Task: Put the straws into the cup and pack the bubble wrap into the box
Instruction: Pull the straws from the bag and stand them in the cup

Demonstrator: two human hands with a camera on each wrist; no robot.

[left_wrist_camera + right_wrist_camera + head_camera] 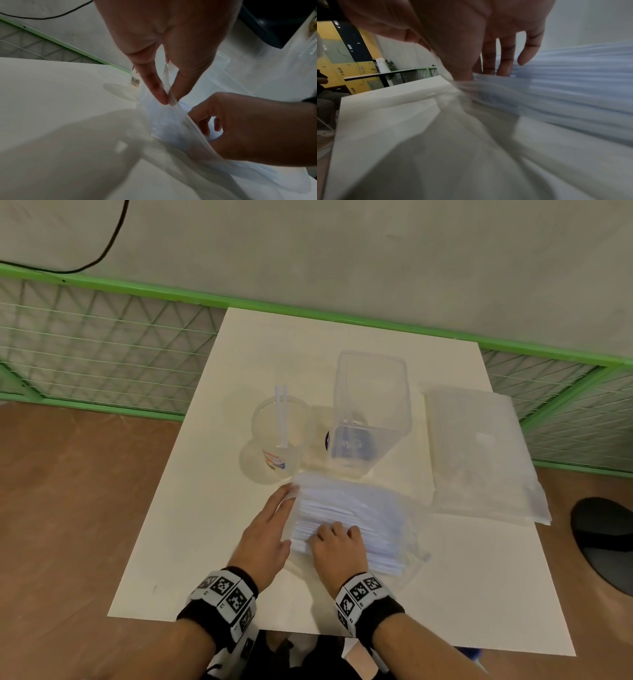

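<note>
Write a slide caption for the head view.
Both hands, left and right, work at a bag of straws near the cup.

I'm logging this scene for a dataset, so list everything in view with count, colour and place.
table: one, white, centre, carrying all items.
cup: one, clear with a coloured print, upright, left of the box.
straws in cup: two, white, leaning on the far rim.
box: one, clear plastic, lying on its side, mid-table.
bubble wrap: one clear stack, right edge of the table.
straw bag: one, clear, full of white straws, near centre.
fence: one, green mesh, behind the table.
cable: one, black, on the wall.
left hand: pinches the bag's open edge.
right hand: fingers curled on the straws in the bag.
</note>
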